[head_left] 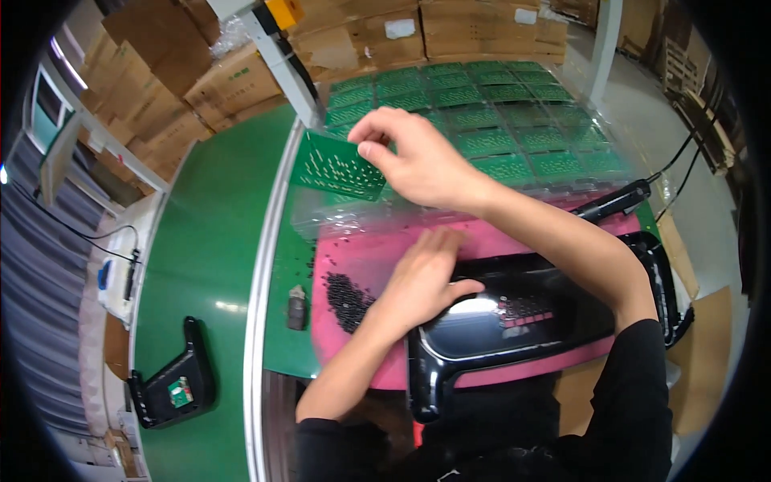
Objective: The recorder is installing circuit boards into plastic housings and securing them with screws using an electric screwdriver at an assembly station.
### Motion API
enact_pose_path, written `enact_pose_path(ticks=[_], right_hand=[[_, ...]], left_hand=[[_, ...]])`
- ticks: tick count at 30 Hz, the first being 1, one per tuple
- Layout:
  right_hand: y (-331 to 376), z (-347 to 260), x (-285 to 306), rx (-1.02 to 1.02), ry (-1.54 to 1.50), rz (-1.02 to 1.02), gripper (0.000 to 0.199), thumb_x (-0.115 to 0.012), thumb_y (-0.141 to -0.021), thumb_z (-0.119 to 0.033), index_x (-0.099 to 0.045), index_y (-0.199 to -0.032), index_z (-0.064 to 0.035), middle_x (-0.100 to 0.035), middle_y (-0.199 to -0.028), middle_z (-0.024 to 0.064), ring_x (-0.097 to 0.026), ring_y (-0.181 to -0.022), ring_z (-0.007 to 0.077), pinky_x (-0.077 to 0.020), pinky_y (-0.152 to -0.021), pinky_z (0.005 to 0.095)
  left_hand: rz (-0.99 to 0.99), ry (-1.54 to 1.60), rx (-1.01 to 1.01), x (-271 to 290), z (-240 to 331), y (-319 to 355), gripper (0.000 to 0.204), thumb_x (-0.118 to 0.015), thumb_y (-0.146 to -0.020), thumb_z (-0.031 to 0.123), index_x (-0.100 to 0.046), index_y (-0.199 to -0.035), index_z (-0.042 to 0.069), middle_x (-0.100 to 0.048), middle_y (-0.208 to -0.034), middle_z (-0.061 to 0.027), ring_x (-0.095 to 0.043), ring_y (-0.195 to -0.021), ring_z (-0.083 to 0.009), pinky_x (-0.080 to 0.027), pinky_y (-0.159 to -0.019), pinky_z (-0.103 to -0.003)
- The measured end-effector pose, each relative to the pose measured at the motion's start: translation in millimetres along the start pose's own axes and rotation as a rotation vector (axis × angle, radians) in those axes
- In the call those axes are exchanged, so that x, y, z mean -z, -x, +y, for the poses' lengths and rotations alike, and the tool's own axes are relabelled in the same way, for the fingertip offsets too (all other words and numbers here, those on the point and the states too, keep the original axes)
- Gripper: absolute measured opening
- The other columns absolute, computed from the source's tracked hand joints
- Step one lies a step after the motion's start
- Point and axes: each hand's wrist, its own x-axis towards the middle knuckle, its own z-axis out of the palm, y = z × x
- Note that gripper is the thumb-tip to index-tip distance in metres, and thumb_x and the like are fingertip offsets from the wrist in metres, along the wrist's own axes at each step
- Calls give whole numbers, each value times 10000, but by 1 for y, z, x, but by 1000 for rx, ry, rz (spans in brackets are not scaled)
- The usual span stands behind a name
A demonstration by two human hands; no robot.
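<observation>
Two hands are at work. The right hand (414,157) grips one green circuit board (329,170) between thumb and fingers at an upper corner, holding it tilted near the front left of a clear plastic tray (337,221). The left hand (422,277) is loose, thumb spread away from the fingers, with nothing seen in its grasp; it is over one pink mat (482,381), beside one large black case (470,325) — whether the thumb touches the case, I cannot tell.

Many more boards (486,145) lie in rows beyond — too blurred to count surely. On the mat is one heap of small black parts (347,304), too many to count. One small grey block (297,308) stands left of the mat, and one black corded tool (614,201) lies at the right. A second black case (181,361), on the green surface (221,241) at left, contains one small green board (181,392).
</observation>
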Motion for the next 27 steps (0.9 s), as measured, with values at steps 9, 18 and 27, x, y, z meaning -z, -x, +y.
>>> enact_pose_path(ticks=[9, 18, 27], right_hand=[[102, -30, 75, -297, -809, -155, 166, -576, -976, -79, -620, -1098, 25, -641, -894, 44, -579, -808, 78, -492, -692, 230], [167, -27, 112, -367, -417, 204, 237, -527, -1001, -145, -624, -1135, 25, -691, -946, 79, -622, -906, 111, -500, -849, 266], [244, -46, 130, -622, 8, -126, 240, -790, -770, -89, -637, -927, 10, -643, -735, 62, -606, -654, 116, -496, -625, 251]], left_hand=[[35, 1240, -9, 18, 6, 7, 928, -930, -578, 85, -466, -1376, -6, -580, -1271, -149, -602, -1159, -260, -542, -879, -363], [-61, 1033, -19, -3, 6, 6, 842, -926, -602, 104, -516, -1326, -25, -568, -1294, -127, -576, -1172, -224, -488, -953, -367], [-173, 363, -290, 4, 37, 4, 608, -886, -576, 178, -658, -1117, 22, -674, -997, -119, -661, -887, -289, -544, -765, -372]])
